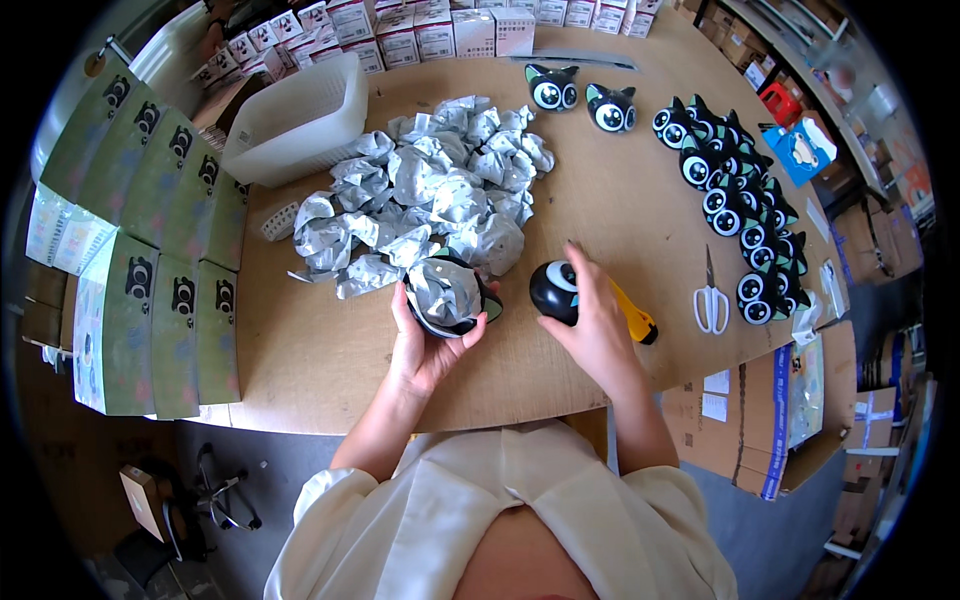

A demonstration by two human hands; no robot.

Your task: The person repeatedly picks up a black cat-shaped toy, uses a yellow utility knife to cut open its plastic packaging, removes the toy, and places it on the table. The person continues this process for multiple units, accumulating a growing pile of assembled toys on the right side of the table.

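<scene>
My left hand cups a black cat-head shell with green-lined ears, its open side up and a wad of crumpled silver-grey paper filling it. At its right, my right hand curls its thumb and fingers round a glossy black rounded cat-head piece low over the table. Part of a white eye ring shows beside the fingers; the rest is covered. Partly behind that hand lies a yellow-handled utility knife. Beyond my left hand spreads a heap of crumpled paper wads.
Scissors lie right, beside rows of big-eyed cat heads. Two more cat heads stand farther back. Stacked green boxes line the left edge, near a translucent bin. Small white boxes stand at the back.
</scene>
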